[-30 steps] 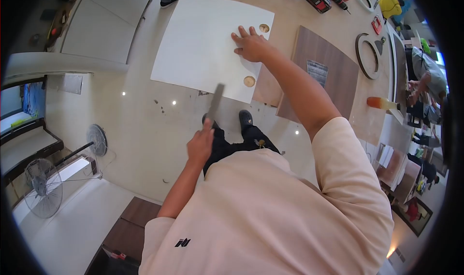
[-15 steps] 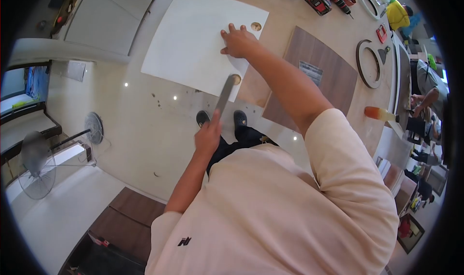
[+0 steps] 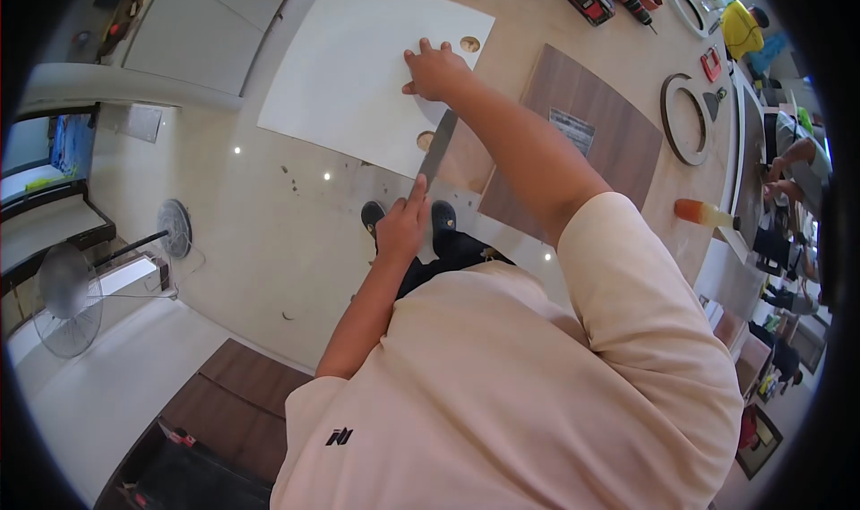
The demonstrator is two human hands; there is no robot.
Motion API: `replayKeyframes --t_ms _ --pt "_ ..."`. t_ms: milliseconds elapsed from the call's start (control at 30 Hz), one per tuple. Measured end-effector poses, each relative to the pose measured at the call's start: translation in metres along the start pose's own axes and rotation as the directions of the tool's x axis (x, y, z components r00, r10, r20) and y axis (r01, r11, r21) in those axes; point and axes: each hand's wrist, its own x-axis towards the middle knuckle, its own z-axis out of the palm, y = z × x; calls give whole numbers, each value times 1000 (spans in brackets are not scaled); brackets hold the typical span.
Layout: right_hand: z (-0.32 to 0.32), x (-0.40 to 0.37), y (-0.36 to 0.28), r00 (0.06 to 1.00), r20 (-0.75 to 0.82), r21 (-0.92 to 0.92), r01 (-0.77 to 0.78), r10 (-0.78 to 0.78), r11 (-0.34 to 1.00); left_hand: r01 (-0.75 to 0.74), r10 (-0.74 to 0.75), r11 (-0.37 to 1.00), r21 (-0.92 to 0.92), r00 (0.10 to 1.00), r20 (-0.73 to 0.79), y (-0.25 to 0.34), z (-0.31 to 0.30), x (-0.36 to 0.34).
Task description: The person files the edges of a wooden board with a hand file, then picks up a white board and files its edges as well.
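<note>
My left hand [image 3: 403,226] is closed around the lower end of a long, flat grey file [image 3: 437,147], index finger stretched along it. The file's blade lies along the near right edge of a white panel [image 3: 349,67], just beside a round hole [image 3: 425,140] at that corner. My right hand [image 3: 437,71] rests flat on the panel with fingers spread, close to the file's far tip. A second round hole [image 3: 470,44] shows in the panel's upper right corner, above my right hand.
A brown wood-grain board [image 3: 618,107] lies on the workbench [image 3: 511,49] under my right forearm. Farther off are a red drill [image 3: 627,4], a ring-shaped piece [image 3: 685,120] and a bottle with orange contents [image 3: 703,212]. A fan [image 3: 67,286] stands left. People work at far right.
The file has moved from over the corner hole to the panel's right edge. My left hand has shifted up and right with it; my right hand stays on the panel.
</note>
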Motion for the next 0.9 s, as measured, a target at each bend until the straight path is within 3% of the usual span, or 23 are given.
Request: replayKeyframes --t_ms 133,233,333,433,533,633,667,833,900 --pt "13 21 8 1000 -13 -24 3 -3 1000 -22 20 1000 -8 991 -131 -22 -3 -24" --pt "-6 0 0 1000 -4 2 -15 15 1000 162 -162 987 -16 987 -4 -42 -25 -71" --pt "3 8 2 999 -24 15 -45 46 999 19 -19 1000 -1 1000 7 -24 -5 -39" --pt "7 17 7 1000 -10 -8 6 -6 1000 -6 4 1000 29 998 68 13 -15 16" --pt "-1 13 5 1000 4 -20 7 -7 1000 -26 27 999 26 999 -39 -26 -14 -16" --pt "-6 8 3 1000 14 -2 10 -10 1000 132 -133 991 23 990 37 -53 -42 -67" --pt "3 8 3 1000 -2 5 7 -7 1000 100 -102 995 28 993 62 -52 -37 -69" --pt "4 15 8 999 -46 2 29 -29 1000 -58 50 998 37 981 187 7 -26 29" --pt "2 13 7 999 -40 -2 5 -6 1000 -66 62 997 28 990 129 -4 -28 22"
